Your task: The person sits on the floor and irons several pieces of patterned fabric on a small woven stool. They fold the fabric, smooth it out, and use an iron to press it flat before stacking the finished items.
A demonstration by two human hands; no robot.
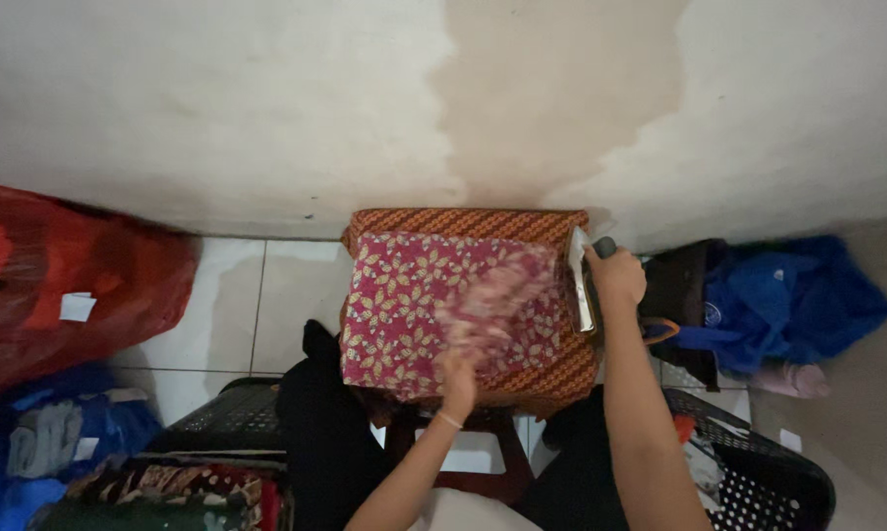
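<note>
A magenta cloth with a pale leaf print lies spread on a pad covered in brown patterned fabric, which rests on a small dark red stool. My left hand grips the cloth's near right part and lifts a fold, which is blurred by motion. My right hand is closed on the handle of a clothes iron standing on its heel at the pad's right edge.
A black laundry basket with folded patterned clothes stands at the lower left, another black basket at the lower right. Red bag and blue bag lie left; blue clothing lies right. A stained wall is close ahead.
</note>
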